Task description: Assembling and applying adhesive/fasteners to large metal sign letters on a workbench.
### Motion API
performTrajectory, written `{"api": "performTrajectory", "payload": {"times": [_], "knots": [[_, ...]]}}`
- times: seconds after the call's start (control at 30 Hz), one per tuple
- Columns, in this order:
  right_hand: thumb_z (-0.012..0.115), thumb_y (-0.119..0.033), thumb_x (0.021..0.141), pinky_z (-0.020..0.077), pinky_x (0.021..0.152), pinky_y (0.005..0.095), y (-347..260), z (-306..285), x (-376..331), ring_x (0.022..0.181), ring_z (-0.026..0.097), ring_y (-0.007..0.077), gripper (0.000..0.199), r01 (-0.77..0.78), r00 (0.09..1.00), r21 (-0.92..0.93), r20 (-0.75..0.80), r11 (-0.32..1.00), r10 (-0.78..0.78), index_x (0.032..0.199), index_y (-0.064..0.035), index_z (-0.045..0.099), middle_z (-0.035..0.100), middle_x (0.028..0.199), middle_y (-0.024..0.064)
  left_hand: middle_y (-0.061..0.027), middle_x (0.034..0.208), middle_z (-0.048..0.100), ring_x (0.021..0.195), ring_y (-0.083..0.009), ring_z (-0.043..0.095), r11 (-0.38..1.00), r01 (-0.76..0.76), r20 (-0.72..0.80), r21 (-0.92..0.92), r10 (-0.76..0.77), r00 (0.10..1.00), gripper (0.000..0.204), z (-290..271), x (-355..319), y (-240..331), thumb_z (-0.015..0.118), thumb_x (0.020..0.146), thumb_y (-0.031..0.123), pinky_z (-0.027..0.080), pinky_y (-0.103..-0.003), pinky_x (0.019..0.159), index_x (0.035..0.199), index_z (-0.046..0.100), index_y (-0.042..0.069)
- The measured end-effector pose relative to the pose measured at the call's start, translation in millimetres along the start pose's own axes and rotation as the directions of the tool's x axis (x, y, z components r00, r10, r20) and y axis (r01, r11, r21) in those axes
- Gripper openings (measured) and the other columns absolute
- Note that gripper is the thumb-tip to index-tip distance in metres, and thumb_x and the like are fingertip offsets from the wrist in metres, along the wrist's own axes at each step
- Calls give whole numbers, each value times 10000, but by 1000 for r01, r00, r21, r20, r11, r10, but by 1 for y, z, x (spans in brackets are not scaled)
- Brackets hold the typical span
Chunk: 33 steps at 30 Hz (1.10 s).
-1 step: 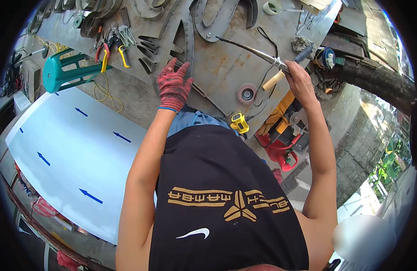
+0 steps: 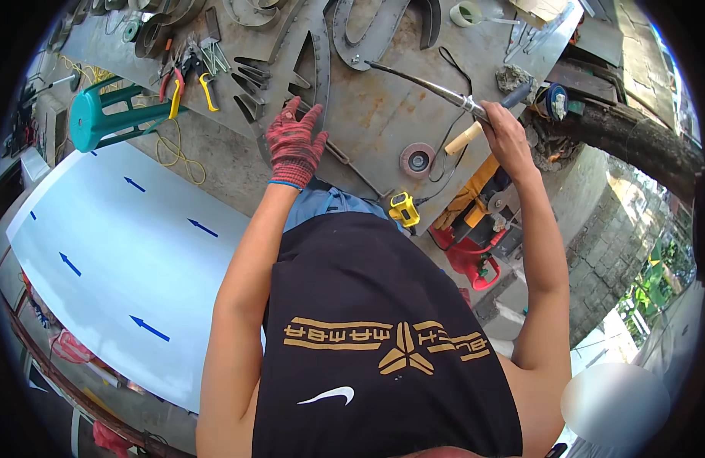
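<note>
My right hand (image 2: 508, 137), bare, is closed round the handle end of a long thin dark rod tool (image 2: 429, 85) with a silver collar. The tool's tip meets the lower end of a curved grey metal letter form (image 2: 345, 42) lying on the metal table. My left hand (image 2: 294, 145), in a red knit glove, has its fingers spread and rests at the near edge of a pointed metal form (image 2: 319, 72), holding nothing that I can see. Several narrow folded metal pieces (image 2: 249, 84) lie just left of its fingertips.
On the metal table (image 2: 383, 122) are a flap disc (image 2: 417, 160), pliers (image 2: 175, 88), a roll of tape (image 2: 464, 14) and a yellow tool (image 2: 404, 208) at the near edge. A green stool (image 2: 101, 118) and a white panel with blue arrows (image 2: 139, 252) stand to the left.
</note>
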State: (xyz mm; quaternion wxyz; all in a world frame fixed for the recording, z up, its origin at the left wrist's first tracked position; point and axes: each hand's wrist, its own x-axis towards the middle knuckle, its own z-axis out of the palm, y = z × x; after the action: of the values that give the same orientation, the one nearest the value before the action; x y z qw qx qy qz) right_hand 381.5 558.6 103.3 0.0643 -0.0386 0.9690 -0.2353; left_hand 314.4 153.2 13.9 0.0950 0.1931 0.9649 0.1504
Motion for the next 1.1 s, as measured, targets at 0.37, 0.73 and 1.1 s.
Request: {"api": "performTrajectory", "payload": {"times": [0.37,0.73,1.1], "knots": [[641,-28,886,477,808,432,36,36,57,910,583,325,328,77,984,-90,164,993,-61,1205,-54,569,568,958,129,-115,1488,470,1276,-352,500,996,83,50,-30,-82,995,534,18,-4,-3,771,766,224,401,-494,1060,1284,668,305],[628,3,859,480,809,410,51,37,85,908,577,316,363,171,965,-171,229,970,-129,1213,-58,574,575,974,121,-122,1447,514,1250,-338,517,993,75,19,-92,-74,997,544,21,-1,-3,805,706,170,400,-494,1041,1229,707,286],[620,15,848,479,829,413,63,38,102,935,577,322,410,217,953,-197,253,956,-165,1250,-55,572,580,999,124,-128,1447,507,1266,-319,510,992,59,7,-109,-59,998,534,22,-1,-5,797,718,187,385,-480,1044,1233,707,297]]}}
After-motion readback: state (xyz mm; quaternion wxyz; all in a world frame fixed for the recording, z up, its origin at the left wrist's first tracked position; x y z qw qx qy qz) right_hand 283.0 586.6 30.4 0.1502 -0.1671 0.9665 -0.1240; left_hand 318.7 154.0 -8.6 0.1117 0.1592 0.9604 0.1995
